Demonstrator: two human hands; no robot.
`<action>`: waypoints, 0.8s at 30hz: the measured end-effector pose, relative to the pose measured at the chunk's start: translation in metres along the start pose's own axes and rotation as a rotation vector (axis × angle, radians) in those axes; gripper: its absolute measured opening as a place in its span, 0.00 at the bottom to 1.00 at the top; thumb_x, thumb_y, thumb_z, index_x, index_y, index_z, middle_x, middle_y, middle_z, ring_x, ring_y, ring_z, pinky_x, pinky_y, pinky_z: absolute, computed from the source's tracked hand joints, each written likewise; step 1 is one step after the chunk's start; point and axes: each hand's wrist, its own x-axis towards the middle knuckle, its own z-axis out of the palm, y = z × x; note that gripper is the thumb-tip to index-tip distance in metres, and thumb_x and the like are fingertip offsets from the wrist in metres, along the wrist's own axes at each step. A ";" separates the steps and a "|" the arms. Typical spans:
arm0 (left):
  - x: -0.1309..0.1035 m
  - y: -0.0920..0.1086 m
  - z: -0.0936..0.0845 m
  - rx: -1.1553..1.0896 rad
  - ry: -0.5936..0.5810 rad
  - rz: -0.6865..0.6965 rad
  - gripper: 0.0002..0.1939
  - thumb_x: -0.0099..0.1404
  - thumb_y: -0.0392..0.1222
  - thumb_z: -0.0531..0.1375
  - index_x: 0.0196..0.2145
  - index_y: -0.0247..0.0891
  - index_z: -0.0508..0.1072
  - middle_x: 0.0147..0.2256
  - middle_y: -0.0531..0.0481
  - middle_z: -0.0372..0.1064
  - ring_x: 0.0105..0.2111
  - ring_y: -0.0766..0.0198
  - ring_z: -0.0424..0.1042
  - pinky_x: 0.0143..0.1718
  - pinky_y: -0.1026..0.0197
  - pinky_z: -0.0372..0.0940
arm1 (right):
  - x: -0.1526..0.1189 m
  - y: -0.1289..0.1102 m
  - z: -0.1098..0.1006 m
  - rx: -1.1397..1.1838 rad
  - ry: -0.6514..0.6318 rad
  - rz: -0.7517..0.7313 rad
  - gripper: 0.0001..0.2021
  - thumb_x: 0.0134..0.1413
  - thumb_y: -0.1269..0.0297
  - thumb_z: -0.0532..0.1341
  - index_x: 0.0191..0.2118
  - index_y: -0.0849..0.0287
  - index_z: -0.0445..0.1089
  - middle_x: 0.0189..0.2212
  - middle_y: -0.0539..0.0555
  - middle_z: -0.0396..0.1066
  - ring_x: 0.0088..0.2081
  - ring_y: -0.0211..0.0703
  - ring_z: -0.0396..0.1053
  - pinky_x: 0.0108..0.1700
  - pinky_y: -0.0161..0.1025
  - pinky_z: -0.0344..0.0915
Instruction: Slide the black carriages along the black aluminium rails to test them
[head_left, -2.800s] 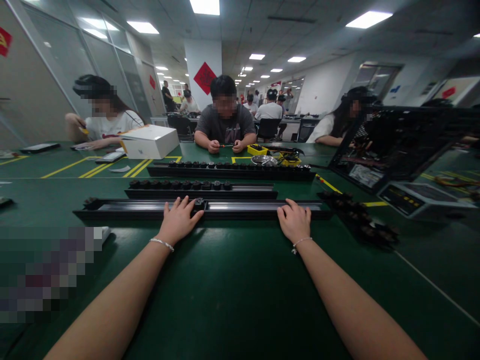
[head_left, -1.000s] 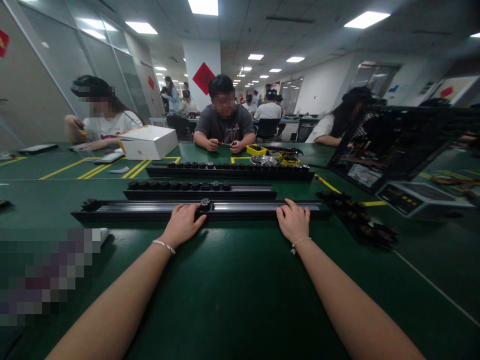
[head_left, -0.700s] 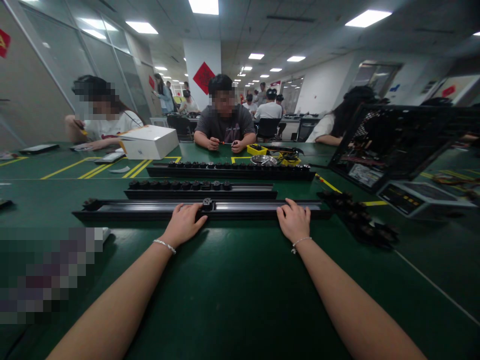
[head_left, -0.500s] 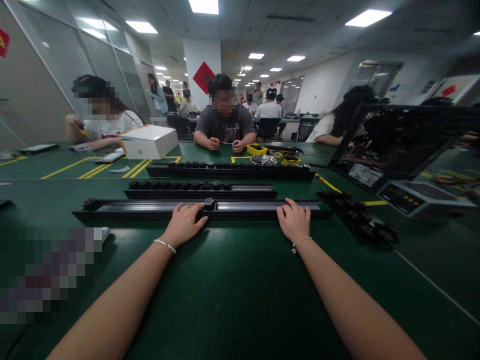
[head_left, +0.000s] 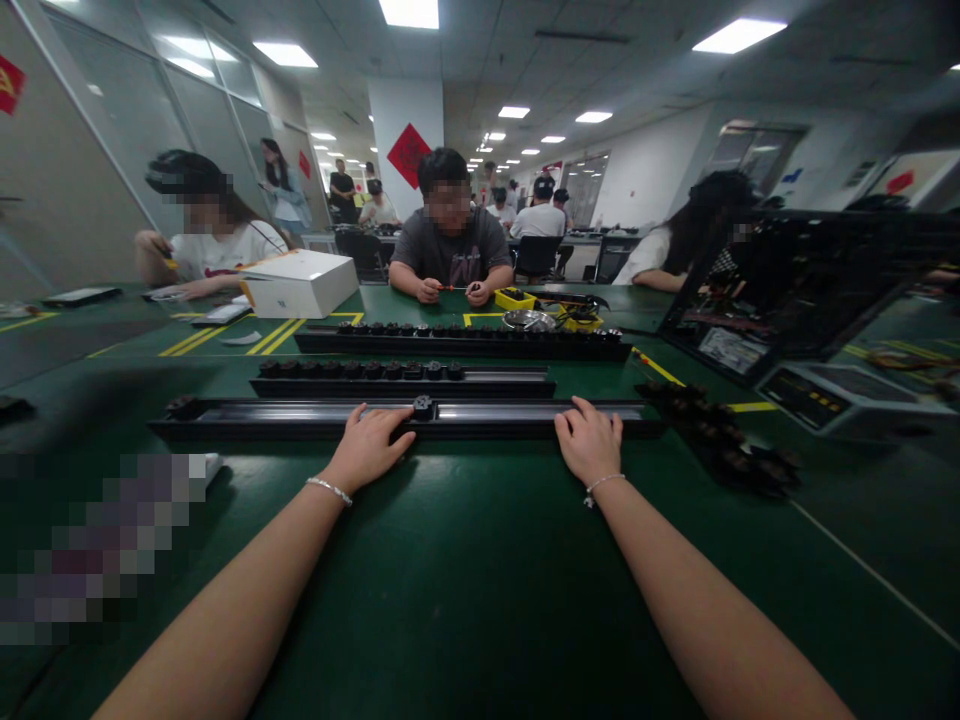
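A long black rail (head_left: 262, 432) with a shiny inner channel lies crosswise on the green table in front of me. My left hand (head_left: 366, 447) rests on the rail's front edge left of its middle, palm down with the thumb spread away. Its forefinger is close to or touching a small round black part (head_left: 423, 406) that sits in the channel. Over the right portion of the rail lies my right hand (head_left: 589, 440), fingers spread and bent over the edge. Another small black part (head_left: 181, 406) sits at the rail's left end.
Behind are a shorter rail (head_left: 315, 387) and a longer rail (head_left: 375, 346), both bearing several black parts. More black parts (head_left: 720, 440) lie at right, beside a grey box (head_left: 840, 390) and an open computer case (head_left: 682, 320). A white box (head_left: 304, 285) stands left; a person (head_left: 450, 240) sits opposite.
Both hands stay in place on the rail. The view shifts very slightly. A standing person in the far left background has moved left and shows more fully.
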 end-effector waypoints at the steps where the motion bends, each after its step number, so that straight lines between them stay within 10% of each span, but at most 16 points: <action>1: 0.000 0.000 0.000 0.000 0.002 -0.001 0.23 0.64 0.52 0.49 0.54 0.44 0.64 0.52 0.49 0.68 0.53 0.56 0.65 0.60 0.42 0.42 | 0.000 0.000 0.000 -0.002 0.003 -0.002 0.22 0.60 0.54 0.44 0.38 0.56 0.73 0.57 0.55 0.61 0.52 0.52 0.60 0.59 0.58 0.42; 24: 0.001 0.001 -0.002 0.000 -0.017 -0.008 0.23 0.64 0.53 0.48 0.54 0.46 0.64 0.51 0.49 0.69 0.50 0.56 0.66 0.60 0.41 0.41 | 0.001 0.001 -0.002 0.007 -0.037 -0.004 0.24 0.60 0.52 0.42 0.37 0.56 0.73 0.57 0.55 0.60 0.54 0.52 0.58 0.60 0.59 0.39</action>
